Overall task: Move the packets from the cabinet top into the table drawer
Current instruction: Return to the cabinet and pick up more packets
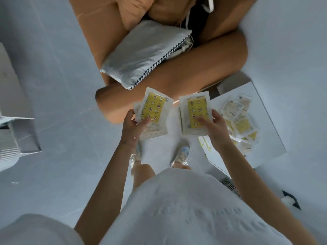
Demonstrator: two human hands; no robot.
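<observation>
My left hand [134,127] grips a small stack of white packets with a yellow patterned centre [154,110], held above the floor in front of me. My right hand [211,124] holds a second stack of the same packets [195,112], thumb on top. To the right, several more packets [238,121] lie scattered on a white cabinet top [265,138]. No drawer can be made out in this view.
A brown curved sofa [177,73] stands ahead with a grey-white cushion [145,53] on it. A white unit [14,131] stands at the left edge. My feet in pale sneakers [182,154] stand on the grey floor below the hands.
</observation>
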